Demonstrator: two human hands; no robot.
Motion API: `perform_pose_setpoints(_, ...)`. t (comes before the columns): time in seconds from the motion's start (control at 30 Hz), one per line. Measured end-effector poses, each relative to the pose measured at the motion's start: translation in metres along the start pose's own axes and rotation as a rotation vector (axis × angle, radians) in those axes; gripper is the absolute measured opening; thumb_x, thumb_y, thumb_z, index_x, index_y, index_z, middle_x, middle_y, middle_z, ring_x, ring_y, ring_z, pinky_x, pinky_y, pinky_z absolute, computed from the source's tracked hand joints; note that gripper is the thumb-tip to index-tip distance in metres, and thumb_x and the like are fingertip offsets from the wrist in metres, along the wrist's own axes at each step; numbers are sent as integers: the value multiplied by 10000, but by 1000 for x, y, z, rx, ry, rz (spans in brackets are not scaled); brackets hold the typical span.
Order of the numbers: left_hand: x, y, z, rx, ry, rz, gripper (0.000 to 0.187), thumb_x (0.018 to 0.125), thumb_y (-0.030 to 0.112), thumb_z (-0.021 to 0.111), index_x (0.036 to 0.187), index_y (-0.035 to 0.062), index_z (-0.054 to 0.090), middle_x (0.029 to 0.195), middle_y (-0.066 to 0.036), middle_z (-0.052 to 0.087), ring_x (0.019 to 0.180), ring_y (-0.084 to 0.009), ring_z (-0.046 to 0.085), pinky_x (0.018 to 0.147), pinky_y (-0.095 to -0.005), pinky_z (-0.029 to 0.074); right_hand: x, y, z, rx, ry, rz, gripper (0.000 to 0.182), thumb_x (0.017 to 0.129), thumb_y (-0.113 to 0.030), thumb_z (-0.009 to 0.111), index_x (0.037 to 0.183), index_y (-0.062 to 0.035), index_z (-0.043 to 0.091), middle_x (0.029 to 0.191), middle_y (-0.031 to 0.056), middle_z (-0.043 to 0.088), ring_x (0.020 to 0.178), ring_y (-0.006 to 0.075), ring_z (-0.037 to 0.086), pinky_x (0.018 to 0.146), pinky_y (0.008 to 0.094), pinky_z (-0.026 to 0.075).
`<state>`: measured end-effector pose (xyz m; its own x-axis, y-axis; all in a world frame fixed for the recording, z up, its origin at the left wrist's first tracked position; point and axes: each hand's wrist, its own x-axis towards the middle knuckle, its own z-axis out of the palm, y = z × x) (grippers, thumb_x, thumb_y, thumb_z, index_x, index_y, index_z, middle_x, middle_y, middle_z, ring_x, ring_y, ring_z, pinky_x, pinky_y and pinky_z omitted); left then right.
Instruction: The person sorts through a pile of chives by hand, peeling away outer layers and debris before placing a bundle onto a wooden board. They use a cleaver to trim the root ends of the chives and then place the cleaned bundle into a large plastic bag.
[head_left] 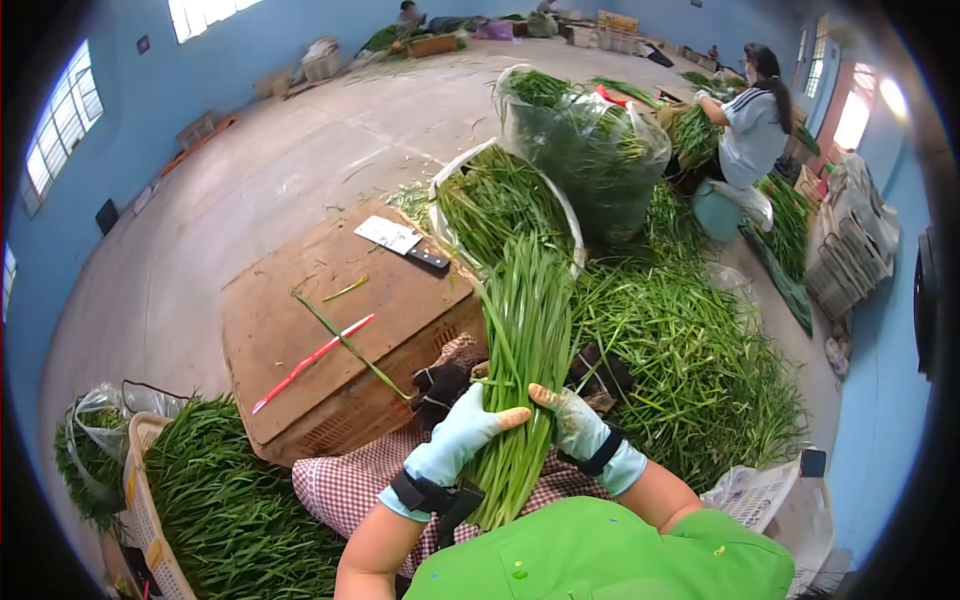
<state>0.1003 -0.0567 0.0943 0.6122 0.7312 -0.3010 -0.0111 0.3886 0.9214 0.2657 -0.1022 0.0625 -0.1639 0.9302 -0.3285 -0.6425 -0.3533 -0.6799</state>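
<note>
A thick bundle of long green chives (520, 330) lies lengthwise over my lap, its pale stalk ends toward my body. My left hand (462, 430), in a light glove with orange fingertips, is wrapped round its left side. From the other side my right hand (578, 425), gloved alike, grips the same bundle, thumb on top. To the left, a brown board (290, 310) rests on a crate and carries a cleaver (400, 240) with a black handle. A red and white strip (313, 363) and a loose chive stalk (345, 340) cross each other on the board.
A large pile of greens (690, 360) spreads at my right. Beyond the bundle stand an open sack (570, 215) and a tall plastic bag (590, 170), both holding greens. A crate of greens (145, 480) is at lower left. Another person (755, 130) sits at upper right.
</note>
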Motion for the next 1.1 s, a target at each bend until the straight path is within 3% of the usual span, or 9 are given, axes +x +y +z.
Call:
perform_pose_setpoints(0.2,-12,34,3,128,31,397,654,677,122,735,1219,12,386,1099,-78,512,1003,-163,481,886,-312,388,-13,-46,52,-136,-203,-151,570,745,-280,687,1196,-35,438,1114,61,541,979,173,545,818,301,474)
perform_pose_setpoints(0.33,-10,77,-25,396,253,760,675,640,48,749,1200,33,373,1083,-51,485,1002,-160,482,864,-295,416,16,-77,98,-333,-238,-405,605,700,-226,738,1188,-29,442,1099,63,548,970,164,536,834,283,445)
perform_pose_setpoints(0.4,-22,114,-34,104,120,634,744,659,-46,708,1262,45,282,1126,-65,493,995,-146,490,850,-282,439,45,-95,121,-435,-354,-519,560,701,-156,736,1171,-26,460,1075,59,562,962,146,531,836,277,435)
perform_pose_setpoints(0.57,-26,169,-96,326,200,694,430,679,35,721,1075,15,553,978,-48,603,884,-138,553,767,-270,464,102,-117,183,-548,-552,-633,475,698,-90,724,1120,-32,515,999,29,596,909,136,543,806,276,445)
perform_pose_setpoints(0.7,-9,164,-149,600,282,475,343,710,138,710,1011,17,598,931,-34,619,836,-130,556,720,-270,465,175,-103,177,-1094,-571,-687,577,680,-190,748,1166,-35,480,1092,50,542,984,182,501,872,295,406)
perform_pose_setpoints(0.8,31,118,-194,359,251,361,353,717,163,710,1020,22,597,952,-36,618,843,-133,554,733,-265,460,213,-71,167,-924,-602,-586,604,676,-203,754,1181,-41,467,1136,57,510,1031,183,471,897,299,385)
perform_pose_setpoints(0.87,30,118,-201,348,364,438,383,721,191,712,1044,27,589,983,-39,614,866,-133,550,751,-265,455,231,-73,170,-987,-560,-725,595,676,-205,755,1177,-44,478,1117,43,529,1021,168,486,884,293,400)
perform_pose_setpoints(0.93,23,135,-206,404,349,631,415,732,222,705,1085,45,576,1024,-39,605,905,-134,543,789,-269,443,239,-82,186,-640,-724,-305,551,694,-185,739,1167,-43,494,1088,38,556,1000,157,510,867,286,418)
perform_pose_setpoints(1.1,-23,205,-216,299,461,735,367,741,206,700,1059,59,593,971,-37,620,877,-129,553,782,-263,447,231,-117,281,-819,-845,-505,398,777,-200,661,1117,-30,542,1029,59,603,941,145,546,838,269,434)
